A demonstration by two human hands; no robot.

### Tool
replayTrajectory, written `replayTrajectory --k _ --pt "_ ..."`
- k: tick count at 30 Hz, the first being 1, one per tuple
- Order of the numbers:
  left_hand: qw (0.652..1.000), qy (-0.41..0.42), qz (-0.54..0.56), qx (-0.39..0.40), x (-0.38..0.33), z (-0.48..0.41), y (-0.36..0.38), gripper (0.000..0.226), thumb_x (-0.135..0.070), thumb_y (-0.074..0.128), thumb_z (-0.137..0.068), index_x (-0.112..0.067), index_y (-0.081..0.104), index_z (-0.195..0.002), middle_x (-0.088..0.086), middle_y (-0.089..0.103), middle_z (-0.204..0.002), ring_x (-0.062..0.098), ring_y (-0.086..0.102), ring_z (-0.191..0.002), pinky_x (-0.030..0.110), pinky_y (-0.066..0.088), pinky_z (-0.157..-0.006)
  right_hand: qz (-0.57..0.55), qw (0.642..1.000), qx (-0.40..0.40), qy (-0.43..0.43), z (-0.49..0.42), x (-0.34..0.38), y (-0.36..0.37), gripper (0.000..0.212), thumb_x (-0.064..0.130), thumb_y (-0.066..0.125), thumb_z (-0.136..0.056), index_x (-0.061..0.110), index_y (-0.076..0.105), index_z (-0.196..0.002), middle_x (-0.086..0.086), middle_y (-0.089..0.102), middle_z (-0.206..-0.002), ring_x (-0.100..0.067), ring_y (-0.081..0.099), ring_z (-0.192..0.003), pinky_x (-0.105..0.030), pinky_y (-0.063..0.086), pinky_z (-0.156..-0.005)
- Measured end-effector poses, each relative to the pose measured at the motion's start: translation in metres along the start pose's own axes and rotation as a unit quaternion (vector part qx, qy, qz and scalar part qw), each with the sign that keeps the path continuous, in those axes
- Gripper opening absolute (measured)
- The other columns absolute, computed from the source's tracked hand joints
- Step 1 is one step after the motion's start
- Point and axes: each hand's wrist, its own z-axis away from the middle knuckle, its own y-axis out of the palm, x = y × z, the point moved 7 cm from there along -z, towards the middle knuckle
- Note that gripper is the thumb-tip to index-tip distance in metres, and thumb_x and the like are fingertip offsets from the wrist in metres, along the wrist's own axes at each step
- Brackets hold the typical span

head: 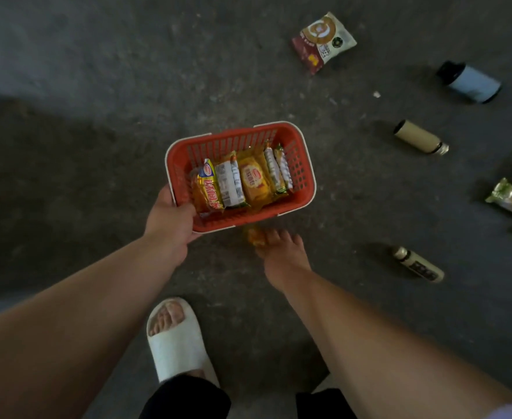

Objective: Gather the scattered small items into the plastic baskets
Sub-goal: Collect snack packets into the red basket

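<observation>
The left hand (170,219) grips the near left corner of a red slotted plastic basket (236,137) with a white rim, thumb hooked inside the wall and fingers underneath. The basket is held above the grey concrete floor (82,131). Inside it a row of yellow and white wrapped snack packets (253,179) lies side by side, filling most of the bottom.

Just below the basket's near edge, the right hand (281,255) reaches down, its fingertips at a small orange-yellow wrapped packet (254,235) (too blurred to tell whether they pinch it or only touch it).

More things lie scattered on the floor to the right of the basket. They include a brown and white printed snack pouch (324,40), a dark bottle with a pale blue label (469,83), a beige cylindrical bottle (419,137), a small dark bottle with a cream label (417,264) and a shiny green and silver wrapper (511,198). A foot in a white open-toed slipper (173,337) stands near the person.
</observation>
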Motion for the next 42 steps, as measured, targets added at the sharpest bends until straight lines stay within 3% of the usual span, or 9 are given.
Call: replayTrajectory --k 3,6,10,17,21,26,34,38,42 --pt "1.0 -0.002 0.015 0.007 0.002 0.003 0.014 0.046 0.005 0.043 -0.093 -0.038 0.055 -0.104 -0.006 0.065 -0.099 0.017 0.066 -0.088 0.038 0.059 -0.07 -0.211 0.952 -0.126 0.185 0.025 -0.053 -0.021 0.041 0.018 0.048 -0.092 0.024 0.052 -0.132 -0.007 0.044 -0.132 -0.03 0.044 -0.121 -0.037 0.037 -0.101" --pt "0.999 0.008 0.037 0.021 -0.008 0.017 0.037 0.045 0.004 0.044 -0.094 -0.037 0.055 -0.108 -0.007 0.066 -0.097 0.015 0.066 -0.086 0.033 0.058 -0.063 -0.274 0.895 -0.217 0.278 0.055 -0.112 -0.053 0.038 0.018 0.051 -0.092 0.016 0.053 -0.129 -0.013 0.044 -0.124 -0.033 0.048 -0.113 -0.036 0.039 -0.099" --pt "0.998 0.021 0.02 0.05 -0.018 0.023 0.065 0.046 0.004 0.045 -0.093 -0.037 0.057 -0.11 -0.006 0.067 -0.098 0.018 0.067 -0.09 0.04 0.06 -0.075 -0.313 0.846 -0.36 0.236 0.074 -0.145 -0.118 0.037 0.013 0.056 -0.092 0.025 0.058 -0.127 -0.007 0.038 -0.132 -0.023 0.044 -0.121 -0.035 0.036 -0.104" --pt "0.995 0.081 0.014 0.053 -0.058 0.031 0.119 0.041 -0.006 0.051 -0.092 -0.037 0.058 -0.116 -0.006 0.07 -0.098 0.02 0.07 -0.088 0.042 0.059 -0.08 -0.154 0.822 -0.539 0.096 0.097 -0.148 -0.219 0.032 0.007 0.056 -0.086 0.02 0.065 -0.113 -0.013 0.049 -0.12 -0.028 0.05 -0.111 -0.04 0.047 -0.095" --pt "0.985 0.123 -0.028 0.114 -0.074 0.047 0.162 0.041 -0.002 0.046 -0.093 -0.041 0.055 -0.104 0.0 0.07 -0.094 0.023 0.068 -0.074 0.034 0.058 -0.061 -0.232 0.858 -0.459 -0.004 0.078 -0.141 -0.237 0.036 0.01 0.056 -0.09 0.028 0.063 -0.121 -0.007 0.052 -0.116 -0.022 0.053 -0.106 -0.039 0.047 -0.095" --pt "0.969 0.156 -0.043 0.186 -0.075 0.068 0.209 0.044 -0.005 0.053 -0.084 -0.044 0.063 -0.102 0.006 0.074 -0.097 0.031 0.071 -0.087 0.051 0.058 -0.082 -0.178 0.947 -0.265 -0.041 0.048 -0.135 -0.216 0.055 0.029 0.052 -0.096 0.04 0.032 -0.146 -0.01 0.054 -0.135 -0.027 0.05 -0.124 -0.043 0.036 -0.108" --pt "0.952 0.187 -0.082 0.229 -0.073 0.101 0.266 0.033 -0.012 0.057 -0.089 -0.033 0.063 -0.113 0.006 0.072 -0.099 0.027 0.07 -0.084 0.045 0.06 -0.077 -0.188 0.914 -0.359 -0.01 0.062 -0.193 -0.21 0.047 0.018 0.06 -0.09 0.016 0.051 -0.136 -0.014 0.049 -0.134 -0.029 0.047 -0.125 -0.037 0.035 -0.108" --pt "0.942 0.199 -0.113 0.244 -0.064 0.125 0.29 0.035 -0.006 0.051 -0.091 -0.029 0.061 -0.115 0.003 0.067 -0.087 0.017 0.064 -0.071 0.025 0.052 -0.055 -0.23 0.903 -0.363 0.005 0.067 -0.22 -0.198 0.046 0.019 0.063 -0.088 0.013 0.055 -0.133 -0.017 0.051 -0.127 -0.034 0.05 -0.12 -0.037 0.037 -0.104" --pt "0.934 0.203 -0.133 0.262 -0.061 0.143 0.314 0.034 -0.001 0.049 -0.089 -0.026 0.063 -0.108 0.002 0.069 -0.084 0.02 0.066 -0.075 0.032 0.056 -0.068 -0.314 0.856 -0.411 0.015 0.099 -0.261 -0.188 0.046 0.033 0.063 -0.09 0.026 0.054 -0.135 -0.007 0.054 -0.124 -0.022 0.055 -0.114 -0.033 0.042 -0.102"
